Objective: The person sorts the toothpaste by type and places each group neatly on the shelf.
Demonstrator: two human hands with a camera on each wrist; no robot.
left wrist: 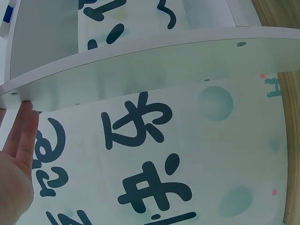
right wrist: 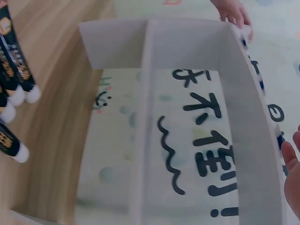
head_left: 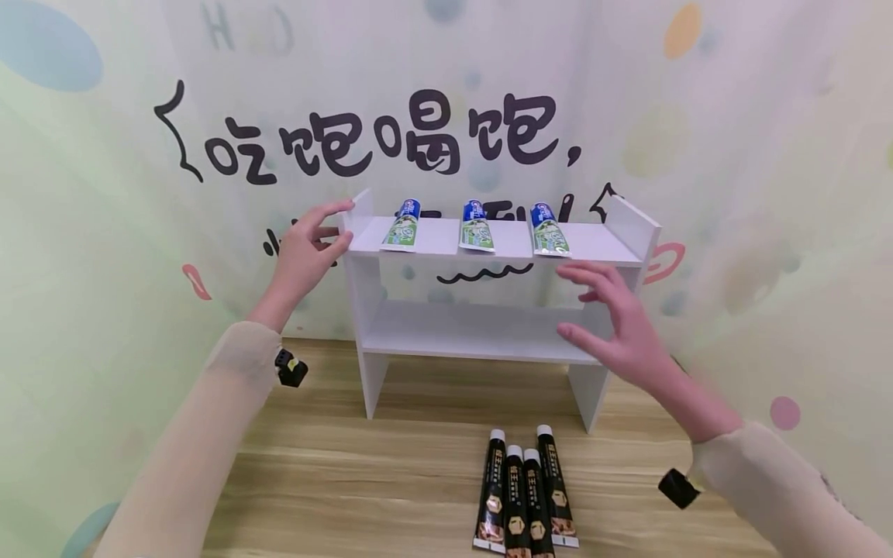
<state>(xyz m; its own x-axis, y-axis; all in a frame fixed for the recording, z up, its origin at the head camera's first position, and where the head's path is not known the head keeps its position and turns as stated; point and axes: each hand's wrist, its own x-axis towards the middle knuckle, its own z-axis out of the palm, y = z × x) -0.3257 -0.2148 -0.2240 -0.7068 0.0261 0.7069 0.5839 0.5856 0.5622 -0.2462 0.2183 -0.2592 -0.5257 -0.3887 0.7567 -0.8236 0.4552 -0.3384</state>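
A white two-tier shelf [head_left: 481,329] stands on the wooden surface. My left hand [head_left: 303,244] touches the upper left side panel; its fairly straight fingertips meet the panel's outer face in the left wrist view [left wrist: 28,104]. Three blue-and-green toothpaste tubes lie spaced in a row on the top board: a left tube [head_left: 402,226], a middle tube [head_left: 477,226] and a right tube [head_left: 549,231], caps toward the back. My right hand [head_left: 621,325] hovers before the shelf's right part, thumb and fingers spread, holding nothing. Its fingertips are just below the right tube.
Several black toothpaste tubes [head_left: 515,488] with white caps lie in front of the shelf, some overlapping, caps toward it. A patterned curtain [head_left: 209,70] with black lettering hangs behind. Beneath everything is a wood-grain surface [head_left: 349,480]. The shelf's middle board [head_left: 474,333] bears nothing.
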